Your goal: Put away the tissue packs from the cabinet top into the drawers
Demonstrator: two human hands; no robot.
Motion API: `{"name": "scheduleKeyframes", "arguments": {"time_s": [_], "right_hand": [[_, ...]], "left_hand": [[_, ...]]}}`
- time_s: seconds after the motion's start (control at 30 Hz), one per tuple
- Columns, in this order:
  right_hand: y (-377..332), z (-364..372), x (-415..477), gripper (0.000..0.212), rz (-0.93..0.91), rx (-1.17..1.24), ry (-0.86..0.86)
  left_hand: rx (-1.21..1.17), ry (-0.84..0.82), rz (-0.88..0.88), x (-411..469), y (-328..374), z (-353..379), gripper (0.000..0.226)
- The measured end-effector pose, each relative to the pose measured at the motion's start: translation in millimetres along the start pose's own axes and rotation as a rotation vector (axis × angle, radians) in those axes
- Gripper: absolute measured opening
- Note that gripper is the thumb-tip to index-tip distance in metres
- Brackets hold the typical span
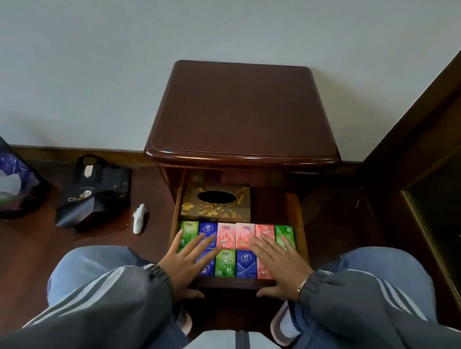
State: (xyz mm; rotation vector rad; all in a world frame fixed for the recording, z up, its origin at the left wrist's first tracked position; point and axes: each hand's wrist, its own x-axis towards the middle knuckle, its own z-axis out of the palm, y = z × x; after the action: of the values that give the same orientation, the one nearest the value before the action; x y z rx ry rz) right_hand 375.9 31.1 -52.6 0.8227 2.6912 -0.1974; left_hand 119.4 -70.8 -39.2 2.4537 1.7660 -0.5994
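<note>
Head view: open drawer (302, 248) of dark wooden cabinet (244, 111) holds tissue packs (226, 236) in two rows along its front edge: green, blue, pink. Printing on the packs is too small to read. Gold-patterned tissue box (216, 202) sits at the drawer's back left corner. Left hand (187, 257) lies flat on packs near the left edge, right hand (280, 263) near the right edge. Fingers (267, 248) of both are straight and spread apart, thumbs down at the drawer front. Black bag (92, 192) stands on the floor left of the cabinet; white lettering reads "Cha", remainder hidden.
</note>
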Motion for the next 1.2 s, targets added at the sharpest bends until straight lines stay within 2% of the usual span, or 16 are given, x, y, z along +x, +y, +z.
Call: {"name": "scheduleKeyframes", "arguments": {"time_s": [0.1,0.27,0.33,0.43,0.5,0.57,0.7,0.9,1.0,1.07,1.13,1.17,1.2], "right_hand": [[-3.0,9.7,3.7,0.117,0.014,-0.075,-0.049],[-9.4,-6.5,1.7,0.126,-0.067,-0.241,0.063],[-6.8,-6.2,1.3,0.130,-0.048,-0.248,0.181],[6.6,-10.1,15.3,0.130,-0.011,-0.308,0.299],[18.7,-16.0,32.4,0.129,0.018,-0.357,0.348],[31.7,-22.8,53.3,0.126,0.008,-0.418,0.397],[58.8,-38.1,98.2,0.120,0.024,-0.490,0.432],[92.4,-37.9,126.5,0.089,-0.018,-0.538,0.526],[91.1,-41.3,125.4,0.085,-0.024,-0.534,0.491],[84.0,-51.6,113.5,0.081,-0.015,-0.540,0.482],[68.8,-66.1,98.0,0.073,-0.048,-0.470,0.528],[61.5,-69.5,87.9,0.068,-0.067,-0.437,0.601],[52.6,-76.7,71.9,0.065,-0.059,-0.369,0.673]], "left_hand": [[0.049,-0.121,0.023,10.0,-2.4,17.1,0.113],[0.160,0.033,0.060,7.4,-4.3,10.7,0.130],[0.124,0.175,0.050,9.2,-7.0,13.3,0.132],[0.153,0.338,-0.023,24.3,-17.1,15.1,0.116],[0.257,0.477,-0.031,40.5,-24.1,18.2,0.091],[0.357,0.581,0.040,60.1,-32.6,18.3,0.070],[0.551,0.600,0.086,106.5,-55.9,11.1,0.060],[0.686,0.485,0.081,137.3,-105.9,11.3,0.082],[0.664,0.489,0.109,137.7,-111.3,9.9,0.079],[0.643,0.534,0.158,127.3,-105.3,-1.2,0.065],[0.475,0.566,0.193,114.7,-92.9,-26.5,0.057],[0.383,0.614,0.196,106.2,-89.8,-34.6,0.058],[0.293,0.638,0.163,91.8,-88.5,-41.2,0.069]]}}
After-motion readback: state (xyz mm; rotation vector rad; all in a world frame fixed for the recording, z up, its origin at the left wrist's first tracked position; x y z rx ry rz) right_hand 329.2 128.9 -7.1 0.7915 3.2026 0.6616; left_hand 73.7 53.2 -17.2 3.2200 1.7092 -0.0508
